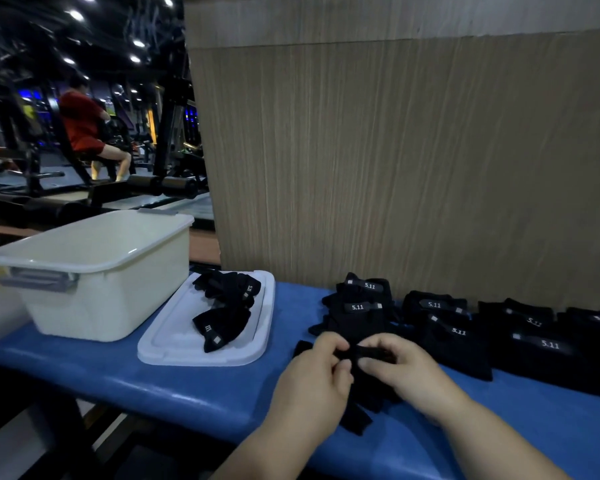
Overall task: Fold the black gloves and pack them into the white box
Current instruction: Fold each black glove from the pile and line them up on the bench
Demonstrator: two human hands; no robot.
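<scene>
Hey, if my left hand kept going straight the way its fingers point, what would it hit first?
The left hand pinches the black glove. Its fingers point across at the right hand, close by, so it would probably meet that hand's fingertips first, though depth is unclear.

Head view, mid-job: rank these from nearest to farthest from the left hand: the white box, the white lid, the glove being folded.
1. Glove being folded: pinched by the left hand itself, centre of the blue bench.
2. White lid: next over to the left, lying flat on the bench.
3. White box: farthest, left of the lid and further back.
</scene>
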